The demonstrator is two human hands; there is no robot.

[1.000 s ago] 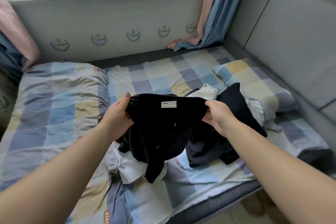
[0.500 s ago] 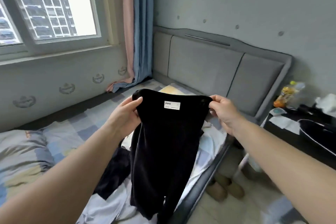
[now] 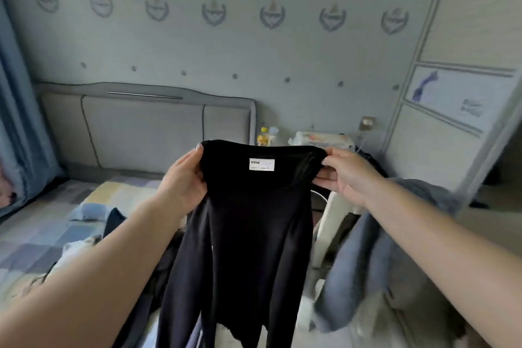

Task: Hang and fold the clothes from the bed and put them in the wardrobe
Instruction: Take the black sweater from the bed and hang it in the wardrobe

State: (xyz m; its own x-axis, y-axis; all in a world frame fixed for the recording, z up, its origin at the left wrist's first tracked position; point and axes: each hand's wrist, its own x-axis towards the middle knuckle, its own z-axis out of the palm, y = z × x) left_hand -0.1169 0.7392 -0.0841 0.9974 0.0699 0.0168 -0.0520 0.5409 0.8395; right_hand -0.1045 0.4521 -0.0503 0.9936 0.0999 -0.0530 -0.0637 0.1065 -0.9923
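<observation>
A black garment (image 3: 245,234) with a white label near its top edge hangs in front of me, lifted clear of the bed. My left hand (image 3: 183,181) grips its top left corner, thumb over the front. My right hand (image 3: 347,175) pinches the top right corner. The cloth hangs straight down between both hands. More dark and white clothes (image 3: 84,248) lie on the checked bed (image 3: 42,229) at the lower left. The wardrobe (image 3: 457,110), white with grey trim, stands at the right.
A grey padded headboard (image 3: 147,130) is behind the bed. A bedside table with bottles (image 3: 267,135) and clutter stands beyond the garment. A grey-blue fabric (image 3: 375,263) drapes over something at the lower right. A blue curtain (image 3: 17,121) hangs at the left.
I have lifted the black garment off the bed pile and turned right, from the window toward the headboard and wardrobe. The cloth now hangs full length between both hands.
</observation>
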